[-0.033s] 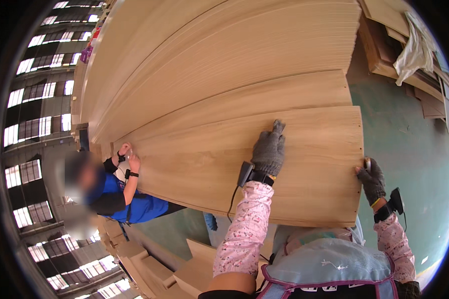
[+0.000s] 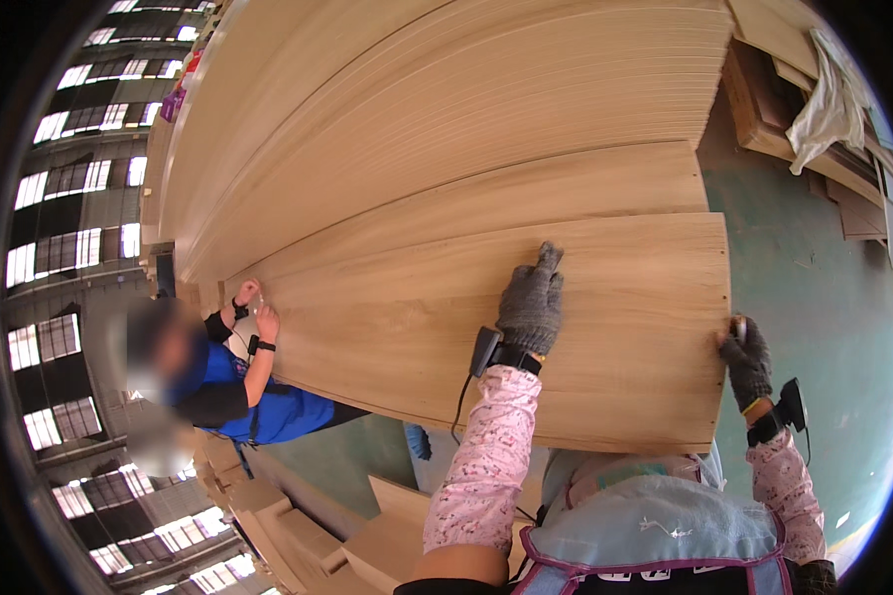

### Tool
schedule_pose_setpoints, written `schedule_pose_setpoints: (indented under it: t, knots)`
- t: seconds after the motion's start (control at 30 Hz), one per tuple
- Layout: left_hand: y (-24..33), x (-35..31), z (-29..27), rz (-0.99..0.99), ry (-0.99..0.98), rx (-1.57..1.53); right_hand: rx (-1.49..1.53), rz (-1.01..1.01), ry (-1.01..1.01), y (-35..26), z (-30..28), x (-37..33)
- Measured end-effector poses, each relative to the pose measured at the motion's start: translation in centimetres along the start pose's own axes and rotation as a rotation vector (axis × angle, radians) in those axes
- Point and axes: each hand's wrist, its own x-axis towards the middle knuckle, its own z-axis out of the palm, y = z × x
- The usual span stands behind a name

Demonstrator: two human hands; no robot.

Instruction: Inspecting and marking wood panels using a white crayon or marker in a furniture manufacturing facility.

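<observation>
A long, light wood-grain board point(image 2: 446, 327) lies before me, with small dark holes along its right end. My left hand point(image 2: 532, 302), in a grey glove with bare fingertips, rests on top of it, a finger stretched toward the far edge and nothing held. At the board's right end my right hand point(image 2: 745, 362), gloved the same way, is closed with its fingers curled. A small, pale, shiny thing point(image 2: 738, 325) shows among these fingers, too little of it visible to name. The fingertips are at or very near the end edge.
Beyond the board lie another board point(image 2: 566, 203) and a large stack of boards point(image 2: 526, 89). A co-worker in blue point(image 2: 268, 409) stands at the far left end, both hands near the board. More panels point(image 2: 759, 109) with a white cloth point(image 2: 826, 109) lie at upper right.
The board's right end and my right hand appear slightly farther right in the view. Both hands keep the same pose.
</observation>
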Motion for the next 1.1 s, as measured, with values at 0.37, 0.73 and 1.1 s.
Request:
schedule_pose_setpoints:
  t: [0.37,0.73,1.1]
  knots:
    - [-18.9,-6.7,-6.8,0.105,0.031,-0.221,0.173,-0.192,0.365,-2.1,14.8,-4.8]
    - [-34.6,-13.5,-13.0,-0.191,0.365,-0.333,-0.529,-0.677,-0.479,-7.9,45.6,-7.2]
    - [-35.9,-11.8,-14.6,-0.152,0.226,-0.28,-0.773,-0.856,-0.558,-7.5,50.3,-6.0]
